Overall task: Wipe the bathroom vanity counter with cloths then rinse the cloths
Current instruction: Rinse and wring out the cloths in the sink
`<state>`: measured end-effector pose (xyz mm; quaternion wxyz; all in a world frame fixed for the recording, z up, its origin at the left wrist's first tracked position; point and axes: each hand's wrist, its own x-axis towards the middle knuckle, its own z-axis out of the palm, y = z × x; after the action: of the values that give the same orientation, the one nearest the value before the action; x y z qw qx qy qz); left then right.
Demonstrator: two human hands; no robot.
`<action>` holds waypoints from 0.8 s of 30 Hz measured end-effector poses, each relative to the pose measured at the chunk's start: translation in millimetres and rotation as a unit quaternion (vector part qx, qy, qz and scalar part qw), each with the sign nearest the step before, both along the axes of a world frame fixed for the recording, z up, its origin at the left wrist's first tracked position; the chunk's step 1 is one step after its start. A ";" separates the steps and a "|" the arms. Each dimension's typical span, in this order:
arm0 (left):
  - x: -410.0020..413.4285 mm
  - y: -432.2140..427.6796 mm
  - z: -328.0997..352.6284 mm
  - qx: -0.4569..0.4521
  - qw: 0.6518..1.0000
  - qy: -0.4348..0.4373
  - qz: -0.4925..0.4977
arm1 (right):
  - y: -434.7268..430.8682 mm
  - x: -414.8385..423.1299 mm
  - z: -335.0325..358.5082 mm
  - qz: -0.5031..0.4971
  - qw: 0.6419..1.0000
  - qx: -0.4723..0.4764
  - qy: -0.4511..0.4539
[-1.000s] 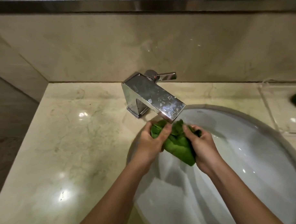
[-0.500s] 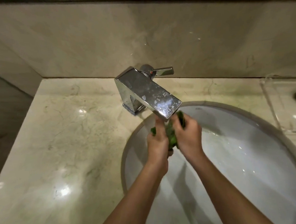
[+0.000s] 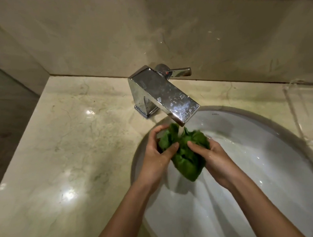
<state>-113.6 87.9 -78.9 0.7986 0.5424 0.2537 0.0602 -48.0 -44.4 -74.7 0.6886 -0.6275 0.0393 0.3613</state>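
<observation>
A bunched green cloth [image 3: 185, 155] sits just right of the frame's centre, held over the white sink basin [image 3: 260, 157] and directly under the spout of the chrome faucet [image 3: 162, 93]. A thin stream of water [image 3: 180, 132] falls from the spout onto the top of the cloth. The left hand [image 3: 155, 158] grips the cloth's left side, its fingers curled over the upper edge and its thumb pressed into the front folds. The right hand [image 3: 215, 160] grips the right side with its thumb laid across the front; its other fingers wrap behind the fabric and are mostly hidden, so how they lie cannot be told. The lower end of the cloth hangs free between the two wrists, clear of the basin. Both forearms enter from the bottom edge of the frame. The faucet's lever [image 3: 180, 72] points to the right, near the beige marble wall [image 3: 101, 36] that fills the upper part of the frame. The glossy marble counter [image 3: 71, 142] spreads across the left and centre, with bright reflections on it. At the right edge, behind the basin, a clear tray [image 3: 301, 109] rests on the counter.
</observation>
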 end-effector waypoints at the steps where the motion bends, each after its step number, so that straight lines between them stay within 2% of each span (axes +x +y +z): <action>1: -3.1 3.1 1.5 0.024 1.000 -0.005 -0.009 | 1.0 -1.8 -0.7 0.007 0.999 -0.030 -0.023; 3: -6.9 4.0 5.9 0.062 0.998 -0.007 -0.024 | 8.3 -5.5 -3.0 -0.008 0.996 -0.070 -0.046; 8: -5.5 8.6 14.8 0.113 0.992 -0.018 -0.050 | 26.4 -11.2 0.1 -0.043 0.993 0.039 0.105; 12: -9.7 2.9 10.7 0.134 0.991 -0.019 0.009 | 37.4 -7.6 1.7 -0.122 0.984 0.011 0.131; 14: -14.1 -5.2 4.6 0.112 0.991 0.010 0.067 | 41.8 -3.0 6.3 -0.167 0.975 0.035 0.142; 16: -13.0 -14.8 2.1 0.008 0.992 0.083 0.093 | 44.3 0.2 8.0 -0.193 0.971 0.053 0.127; 18: -0.8 -20.0 0.4 -0.137 0.976 0.147 0.083 | 44.8 -2.2 8.6 -0.195 0.978 0.020 0.071; 19: 8.4 -19.7 -1.3 -0.197 0.962 0.169 0.081 | 43.3 -4.8 7.8 -0.184 0.983 -0.023 0.010; 20: 18.2 -17.7 -0.8 -0.246 0.948 0.181 0.086 | 41.1 -8.0 6.0 -0.160 0.980 -0.080 -0.088; 22: 34.9 -11.7 1.4 -0.294 0.932 0.184 0.104 | 36.0 -17.4 -2.7 -0.086 0.942 -0.158 -0.284; 24: 43.5 -10.0 1.3 -0.321 0.924 0.178 0.104 | 37.0 -27.0 -6.8 -0.025 0.899 -0.183 -0.397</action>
<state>-70.1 77.9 -77.6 0.8612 0.2291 0.4519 -0.0395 -75.0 -7.4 -81.5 0.5286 -0.8328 -0.1563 0.0515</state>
